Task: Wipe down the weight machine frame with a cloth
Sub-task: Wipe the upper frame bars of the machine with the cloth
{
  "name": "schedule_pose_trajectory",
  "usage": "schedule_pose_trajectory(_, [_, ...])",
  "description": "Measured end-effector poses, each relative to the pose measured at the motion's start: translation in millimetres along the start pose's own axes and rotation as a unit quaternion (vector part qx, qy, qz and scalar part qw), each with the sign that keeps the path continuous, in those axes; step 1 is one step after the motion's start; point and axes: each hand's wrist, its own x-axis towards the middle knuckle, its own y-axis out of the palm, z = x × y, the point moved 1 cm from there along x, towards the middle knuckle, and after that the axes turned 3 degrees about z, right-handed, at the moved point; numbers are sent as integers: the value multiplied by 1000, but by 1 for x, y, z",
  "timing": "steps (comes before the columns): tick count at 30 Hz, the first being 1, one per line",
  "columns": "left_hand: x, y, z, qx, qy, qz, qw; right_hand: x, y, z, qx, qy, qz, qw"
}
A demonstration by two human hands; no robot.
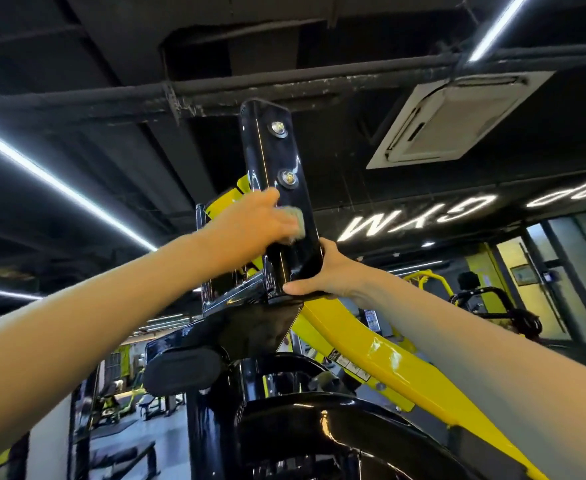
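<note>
I look up at the weight machine's glossy black upright post (269,150), which carries two silver bolts. My left hand (250,223) reaches up and holds a small grey-green cloth (296,220) pressed against the post's face just below the lower bolt. My right hand (322,275) grips the base of the same post, thumb along the bottom edge and fingers wrapped behind it. A yellow frame arm (381,358) slopes down to the right from under the post.
A black pad (180,370) and curved black tubing (319,420) sit below the post. Dark ceiling pipes, light strips and a white air-conditioning vent (457,119) are overhead. More gym machines stand at far right (485,303) and lower left.
</note>
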Motion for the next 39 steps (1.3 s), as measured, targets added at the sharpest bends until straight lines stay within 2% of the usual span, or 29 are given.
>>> schedule_pose_trajectory(1, [2,-1,3,14,-22,-7,1000,-1,-1,0,-3,3,0,1000])
schedule_pose_trajectory(2, [3,-2,-4,20,-11,12,1000,-2,-1,1,-2,8,-3,1000])
schedule_pose_trajectory(4, [-6,-2,-32,33,73,72,994,-1,1,-1,-3,9,-6,1000])
schedule_pose_trajectory(5, [-11,-6,-35,35,108,66,991,0,1,-1,-3,13,-10,1000])
schedule_pose_trajectory(6, [-12,-10,-26,43,106,53,992,0,2,-1,-4,20,-11,1000])
schedule_pose_trajectory(9, [-8,-15,7,69,-11,14,997,0,5,-2,-9,50,-17,999])
schedule_pose_trajectory(10, [-8,-12,1,70,-7,22,997,-1,7,-3,-11,55,-22,998])
schedule_pose_trajectory(13, [-13,-2,-27,75,112,52,990,-1,11,-7,-26,66,-32,997])
schedule_pose_trajectory(14, [-11,-4,-21,72,102,62,990,0,11,-7,-27,70,-30,997])
schedule_pose_trajectory(17, [1,-11,-1,84,-10,3,996,-1,11,-7,-24,78,-35,996])
schedule_pose_trajectory(21, [0,1,-24,92,78,86,989,1,12,-8,-23,86,-41,995])
schedule_pose_trajectory(22, [2,-7,-14,88,55,77,992,0,11,-8,-15,86,-40,995])
schedule_pose_trajectory(24, [8,-18,5,70,-52,2,996,-1,11,-7,0,85,-36,996])
schedule_pose_trajectory(25, [10,-19,3,61,-77,-2,995,-1,11,-7,7,87,-36,996])
schedule_pose_trajectory(29, [9,-2,-43,9,24,84,996,4,16,-3,15,57,-57,997])
schedule_pose_trajectory(33, [24,-18,-7,-2,-128,62,990,5,16,-8,43,49,-53,996])
schedule_pose_trajectory(36, [26,-12,-34,-51,-29,131,990,1,17,-8,17,35,-51,998])
schedule_pose_trajectory(37, [28,-13,-31,-61,-19,141,988,0,15,-8,18,40,-47,998])
schedule_pose_trajectory(39, [36,-15,-1,-32,-67,101,992,0,8,-10,34,60,-35,997])
